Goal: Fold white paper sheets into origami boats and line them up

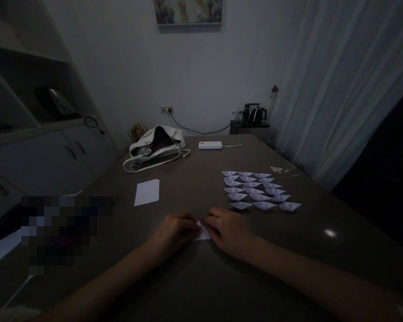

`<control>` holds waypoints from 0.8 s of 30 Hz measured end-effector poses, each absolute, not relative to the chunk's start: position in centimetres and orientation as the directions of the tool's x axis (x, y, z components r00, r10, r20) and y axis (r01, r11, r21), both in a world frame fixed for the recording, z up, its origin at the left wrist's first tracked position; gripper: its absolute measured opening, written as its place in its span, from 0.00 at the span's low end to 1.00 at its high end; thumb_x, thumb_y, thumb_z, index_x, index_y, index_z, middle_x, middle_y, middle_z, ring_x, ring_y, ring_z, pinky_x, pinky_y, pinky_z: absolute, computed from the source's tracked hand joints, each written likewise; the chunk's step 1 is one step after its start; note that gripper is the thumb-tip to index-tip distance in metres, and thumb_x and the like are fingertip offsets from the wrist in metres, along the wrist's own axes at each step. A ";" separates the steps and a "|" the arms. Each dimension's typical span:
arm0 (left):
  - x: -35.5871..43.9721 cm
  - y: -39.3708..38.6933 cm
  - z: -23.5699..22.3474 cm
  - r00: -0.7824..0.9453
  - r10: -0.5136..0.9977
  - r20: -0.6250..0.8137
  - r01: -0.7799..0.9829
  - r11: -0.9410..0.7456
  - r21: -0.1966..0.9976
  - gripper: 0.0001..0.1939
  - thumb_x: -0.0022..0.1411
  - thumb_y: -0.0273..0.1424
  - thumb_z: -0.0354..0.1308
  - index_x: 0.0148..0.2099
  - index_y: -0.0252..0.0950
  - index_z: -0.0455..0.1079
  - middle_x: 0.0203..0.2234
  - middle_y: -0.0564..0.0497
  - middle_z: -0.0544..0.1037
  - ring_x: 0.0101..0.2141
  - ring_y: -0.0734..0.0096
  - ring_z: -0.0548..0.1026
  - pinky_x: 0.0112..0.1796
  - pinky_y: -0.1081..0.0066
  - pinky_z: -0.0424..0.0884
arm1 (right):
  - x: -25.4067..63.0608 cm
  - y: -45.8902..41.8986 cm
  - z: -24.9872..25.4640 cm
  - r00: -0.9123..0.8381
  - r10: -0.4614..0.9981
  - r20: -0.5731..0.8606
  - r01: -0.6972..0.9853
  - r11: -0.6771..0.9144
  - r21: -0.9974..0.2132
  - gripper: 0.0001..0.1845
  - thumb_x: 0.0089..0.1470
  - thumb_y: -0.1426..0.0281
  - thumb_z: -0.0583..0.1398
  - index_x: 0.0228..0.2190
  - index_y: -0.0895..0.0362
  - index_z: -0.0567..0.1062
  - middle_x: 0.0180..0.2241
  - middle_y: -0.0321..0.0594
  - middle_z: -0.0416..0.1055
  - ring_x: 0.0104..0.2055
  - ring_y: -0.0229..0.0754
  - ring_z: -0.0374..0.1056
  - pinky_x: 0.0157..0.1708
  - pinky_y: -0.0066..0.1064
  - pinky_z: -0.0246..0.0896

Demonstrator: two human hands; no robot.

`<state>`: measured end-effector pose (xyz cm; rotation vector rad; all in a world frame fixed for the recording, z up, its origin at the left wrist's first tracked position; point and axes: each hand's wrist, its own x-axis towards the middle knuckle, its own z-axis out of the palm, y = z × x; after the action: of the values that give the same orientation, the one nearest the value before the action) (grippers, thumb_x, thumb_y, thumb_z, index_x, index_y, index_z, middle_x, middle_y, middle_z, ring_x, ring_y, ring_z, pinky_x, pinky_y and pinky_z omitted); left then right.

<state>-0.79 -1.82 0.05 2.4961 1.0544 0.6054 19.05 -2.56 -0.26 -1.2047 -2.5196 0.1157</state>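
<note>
A small piece of folded white paper (203, 233) lies on the table between my two hands, its top narrowing to a point. My left hand (174, 230) pinches its left side, fingers curled together. On the other side my right hand (230, 230) grips the paper, thumb and fingertips close to the peak. Part of the paper is covered by my fingers. Several folded white paper boats (255, 197) sit in rows beyond my right hand. To the far left of my hands rests a flat stack of white paper (147, 192).
At the table's (195, 170) far side are a white handbag (159, 145) and a white power strip or similar white device (210, 145) with a short cord. Paper scraps (282, 169) lie near the right edge. A blurred-out patch (67, 228) covers the left side.
</note>
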 end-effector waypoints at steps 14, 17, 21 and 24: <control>-0.9 -2.0 0.1 0.651 0.723 0.232 0.561 -0.664 0.494 0.09 0.58 0.20 0.59 0.38 0.35 0.77 0.34 0.48 0.77 0.34 0.69 0.76 0.36 0.73 0.71 | 19.0 -2.7 0.1 -0.598 0.766 0.235 0.752 0.638 -0.165 0.14 0.59 0.72 0.52 0.43 0.55 0.75 0.35 0.41 0.69 0.36 0.40 0.65 0.30 0.29 0.52; -0.8 -1.9 0.1 0.643 0.730 0.232 0.567 -0.657 0.497 0.09 0.58 0.20 0.59 0.37 0.34 0.77 0.34 0.47 0.78 0.34 0.69 0.76 0.36 0.72 0.71 | 19.1 -2.8 0.2 -0.600 0.767 0.227 0.756 0.637 -0.150 0.14 0.59 0.72 0.52 0.44 0.54 0.74 0.36 0.41 0.69 0.36 0.40 0.65 0.29 0.29 0.52; -0.8 -1.9 0.1 0.645 0.729 0.229 0.571 -0.659 0.489 0.08 0.58 0.20 0.58 0.38 0.34 0.77 0.34 0.47 0.77 0.34 0.69 0.76 0.36 0.73 0.70 | 19.0 -2.9 0.3 -0.602 0.768 0.218 0.765 0.633 -0.117 0.14 0.60 0.71 0.51 0.43 0.55 0.74 0.36 0.41 0.69 0.35 0.41 0.66 0.28 0.30 0.52; -0.7 -1.8 0.1 0.652 0.729 0.211 0.582 -0.659 0.477 0.08 0.58 0.20 0.59 0.38 0.33 0.78 0.34 0.47 0.77 0.34 0.69 0.76 0.36 0.74 0.70 | 18.9 -2.9 0.4 -0.615 0.760 0.210 0.763 0.641 -0.083 0.13 0.61 0.71 0.51 0.42 0.56 0.74 0.36 0.41 0.69 0.35 0.42 0.66 0.29 0.30 0.53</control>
<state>-0.75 -1.81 0.14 2.5039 1.0373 0.5511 18.94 -2.91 0.40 -1.2425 -2.6354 -0.0212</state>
